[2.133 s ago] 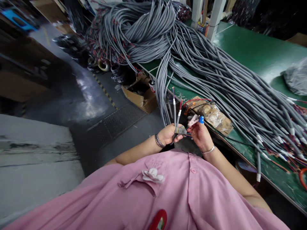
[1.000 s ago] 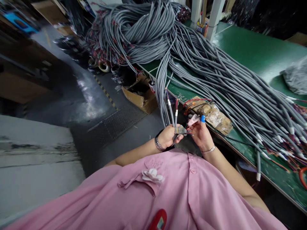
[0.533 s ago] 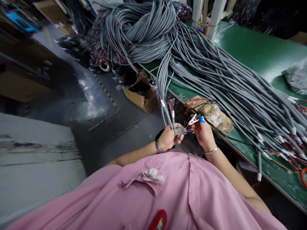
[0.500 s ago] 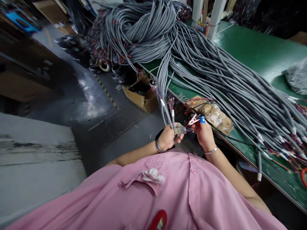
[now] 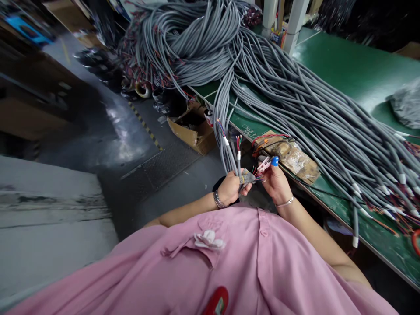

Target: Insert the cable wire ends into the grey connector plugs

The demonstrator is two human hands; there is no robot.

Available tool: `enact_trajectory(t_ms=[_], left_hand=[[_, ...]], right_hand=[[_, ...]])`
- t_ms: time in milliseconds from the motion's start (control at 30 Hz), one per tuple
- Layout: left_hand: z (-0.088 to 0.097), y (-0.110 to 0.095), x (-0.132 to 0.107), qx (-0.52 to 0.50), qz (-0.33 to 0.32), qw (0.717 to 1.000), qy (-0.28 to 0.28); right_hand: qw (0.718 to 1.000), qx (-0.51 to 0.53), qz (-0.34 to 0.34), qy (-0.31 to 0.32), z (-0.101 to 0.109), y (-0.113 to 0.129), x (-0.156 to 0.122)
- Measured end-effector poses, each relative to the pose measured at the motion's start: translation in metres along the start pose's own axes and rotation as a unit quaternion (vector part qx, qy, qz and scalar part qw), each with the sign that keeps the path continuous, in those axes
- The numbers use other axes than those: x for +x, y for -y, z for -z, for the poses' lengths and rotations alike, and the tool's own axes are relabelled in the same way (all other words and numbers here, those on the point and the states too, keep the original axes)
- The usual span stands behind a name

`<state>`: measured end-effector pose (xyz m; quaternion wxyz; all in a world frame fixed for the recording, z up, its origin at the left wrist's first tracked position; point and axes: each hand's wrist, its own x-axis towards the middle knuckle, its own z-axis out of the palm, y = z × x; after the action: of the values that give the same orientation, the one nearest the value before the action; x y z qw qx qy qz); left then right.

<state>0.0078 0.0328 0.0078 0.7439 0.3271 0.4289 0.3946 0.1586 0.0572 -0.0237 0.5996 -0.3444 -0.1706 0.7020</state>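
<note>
My left hand (image 5: 230,188) is closed around grey cables, a grey covering on its thumb or finger. Thin coloured wires (image 5: 258,177) fan out from the cable end toward the right. My right hand (image 5: 277,186), with a blue cover on one fingertip, pinches a small pale pink clip-like piece (image 5: 264,164) close beside those wires. Two cable ends with white bands stand up above my left hand: one cable end (image 5: 238,154) upright, another cable end (image 5: 225,140) leaning left. Gray cables (image 5: 226,113) run from the pile down to my left hand.
A large heap of grey cables (image 5: 197,48) lies over the green table (image 5: 354,70). A plastic-wrapped brown package (image 5: 288,157) lies at the table edge. Below the edge stands an open cardboard box (image 5: 188,131). A grey plastic bag (image 5: 407,103) is at the right.
My right hand has moved slightly left, bringing the pink piece closer to the wires. The banded cable ends above my left hand have shifted a little to the right.
</note>
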Motion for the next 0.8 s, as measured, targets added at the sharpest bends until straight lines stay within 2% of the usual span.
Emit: enact_trajectory(t_ms=[300, 500, 800], left_hand=[[0.002, -0.001, -0.011, 0.000, -0.008, 1.000, -0.013], [-0.001, -0.003, -0.013, -0.029, -0.017, 0.999, -0.040], [-0.007, -0.001, -0.005, -0.043, 0.008, 0.998, -0.050]], right_hand=[[0.995, 0.011, -0.071, 0.068, 0.003, 0.010, -0.012], [0.998, -0.020, -0.024, 0.046, -0.001, 0.014, -0.016], [0.998, 0.019, -0.052, 0.029, -0.004, 0.010, -0.012]])
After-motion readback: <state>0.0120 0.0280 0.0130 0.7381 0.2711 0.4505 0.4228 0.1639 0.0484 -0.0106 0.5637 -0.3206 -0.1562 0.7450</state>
